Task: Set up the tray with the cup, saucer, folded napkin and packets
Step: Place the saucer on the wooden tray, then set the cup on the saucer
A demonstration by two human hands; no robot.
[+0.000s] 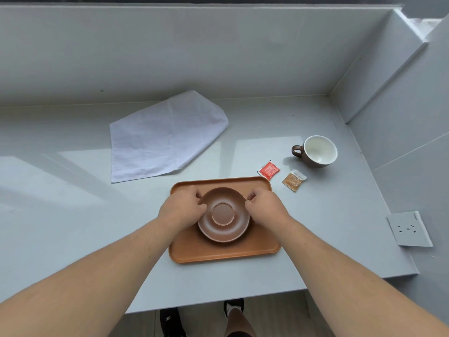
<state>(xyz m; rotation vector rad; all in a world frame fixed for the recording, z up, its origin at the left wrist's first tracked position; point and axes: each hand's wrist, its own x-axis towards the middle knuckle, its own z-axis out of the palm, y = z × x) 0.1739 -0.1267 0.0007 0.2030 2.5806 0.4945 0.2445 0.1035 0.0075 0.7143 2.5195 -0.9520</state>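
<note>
A brown saucer (223,215) lies in the middle of the orange-brown tray (218,254) on the counter. My left hand (182,207) pinches the saucer's left rim and my right hand (264,207) pinches its right rim. A brown cup (315,152) with a white inside stands empty to the right behind the tray. Two packets lie flat between cup and tray: a red one (268,170) and a tan one (294,180). A white cloth napkin (165,139) lies spread out behind the tray to the left.
The grey counter (73,215) is boxed in by a back wall and a right wall. A white wall socket (409,228) sits on the right wall near the counter's front corner. The counter's front edge runs just below the tray.
</note>
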